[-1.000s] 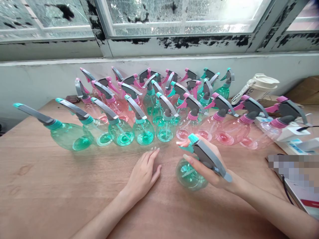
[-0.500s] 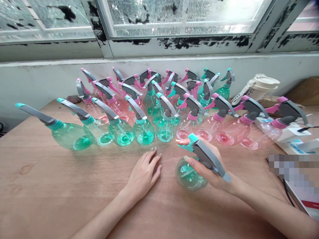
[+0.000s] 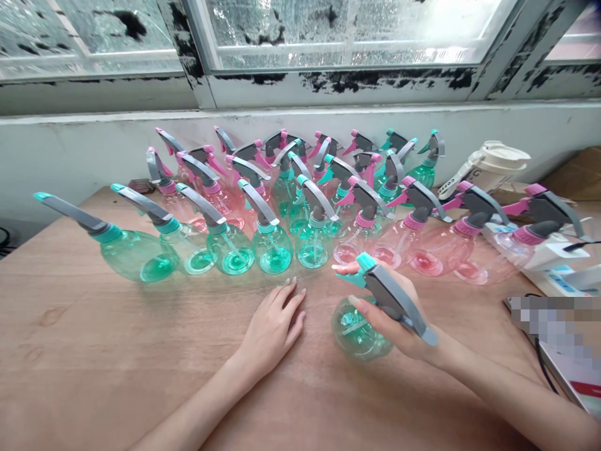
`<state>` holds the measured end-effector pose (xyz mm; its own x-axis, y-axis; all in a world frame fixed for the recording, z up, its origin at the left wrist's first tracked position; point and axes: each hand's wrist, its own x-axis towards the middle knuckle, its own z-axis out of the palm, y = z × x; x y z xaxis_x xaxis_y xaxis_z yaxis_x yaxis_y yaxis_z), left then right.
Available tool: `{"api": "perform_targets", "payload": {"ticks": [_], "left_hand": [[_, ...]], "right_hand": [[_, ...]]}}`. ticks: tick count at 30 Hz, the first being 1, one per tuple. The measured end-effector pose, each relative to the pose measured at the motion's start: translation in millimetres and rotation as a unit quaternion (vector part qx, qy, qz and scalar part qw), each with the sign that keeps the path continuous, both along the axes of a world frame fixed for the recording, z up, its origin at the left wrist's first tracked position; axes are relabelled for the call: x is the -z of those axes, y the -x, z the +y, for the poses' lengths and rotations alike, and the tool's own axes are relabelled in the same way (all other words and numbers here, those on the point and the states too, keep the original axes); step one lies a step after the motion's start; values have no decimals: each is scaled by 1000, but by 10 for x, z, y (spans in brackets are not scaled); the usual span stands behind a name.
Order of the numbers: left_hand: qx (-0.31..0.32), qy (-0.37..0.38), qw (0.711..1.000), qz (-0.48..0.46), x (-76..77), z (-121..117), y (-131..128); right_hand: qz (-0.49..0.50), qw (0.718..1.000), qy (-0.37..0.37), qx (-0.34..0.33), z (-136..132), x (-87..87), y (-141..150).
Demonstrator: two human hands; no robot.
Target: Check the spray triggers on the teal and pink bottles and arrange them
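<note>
My right hand is closed around the neck of a green spray bottle with a grey head and teal nozzle and trigger. Its nozzle points away from me, and the thumb lies along the near side of the head. My left hand rests flat on the wooden table, fingers stretched out, touching nothing else. Just beyond it stand a green spray bottle and another green spray bottle. A pink spray bottle stands beyond my right hand.
Several green and pink spray bottles stand in rows across the table against the wall. At the right are a white cup, a white power strip with a cable, and a flat item partly blurred out. Behind is a window.
My left fingers have spread slightly on the table. My right hand keeps its grip on the spray bottle in about the same place. The view has shifted slightly.
</note>
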<state>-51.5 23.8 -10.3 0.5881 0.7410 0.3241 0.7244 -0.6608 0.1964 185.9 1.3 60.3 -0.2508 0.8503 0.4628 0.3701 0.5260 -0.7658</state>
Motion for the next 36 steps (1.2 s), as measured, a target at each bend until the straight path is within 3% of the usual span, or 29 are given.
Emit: {"api": "perform_targets", "payload": {"ticks": [9, 22, 36], "left_hand": [[5, -7, 1000, 7, 6, 6, 0], [7, -16, 1000, 14, 0, 5, -2], [6, -11, 1000, 3, -1, 4, 4]], "right_hand": [[-22, 999, -28, -17, 47, -151, -18], [5, 1000, -18, -9, -15, 58, -21], [13, 1000, 7, -22, -24, 62, -40]]}}
